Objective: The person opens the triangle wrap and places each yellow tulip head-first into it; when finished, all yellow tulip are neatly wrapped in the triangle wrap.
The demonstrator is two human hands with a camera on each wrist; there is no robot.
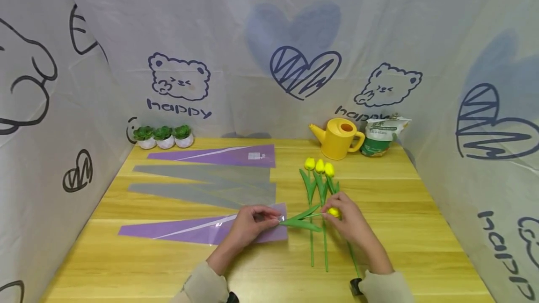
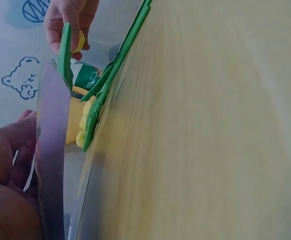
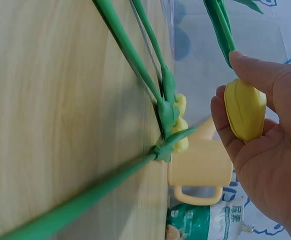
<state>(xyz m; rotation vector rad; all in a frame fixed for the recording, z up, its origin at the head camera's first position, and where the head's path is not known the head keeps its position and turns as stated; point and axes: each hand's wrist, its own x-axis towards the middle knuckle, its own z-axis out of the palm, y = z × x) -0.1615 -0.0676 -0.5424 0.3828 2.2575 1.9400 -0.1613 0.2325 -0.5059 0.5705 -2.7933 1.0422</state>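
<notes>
My right hand [image 1: 347, 219] pinches an artificial yellow tulip by the stem just below its flower [image 3: 245, 110], which sits against the palm in the right wrist view. The tulip's green leaves [image 1: 300, 224] point left, towards the wide end of a purple-and-clear flower sleeve [image 1: 185, 231]. My left hand [image 1: 249, 224] holds that wide end between thumb and fingers, raising it off the table in the left wrist view. Whether the stem's lower end is inside the sleeve, I cannot tell. Three more yellow tulips [image 1: 320, 167] lie beside and under the right hand, stems towards me.
Two grey sleeves [image 1: 202, 193] and another purple sleeve [image 1: 210, 155] lie farther back on the wooden table [image 1: 421, 228]. A yellow watering can [image 1: 337, 139] and a green-white bag [image 1: 381, 137] stand back right. Three small potted succulents [image 1: 164, 137] stand back left, before a printed cloth wall.
</notes>
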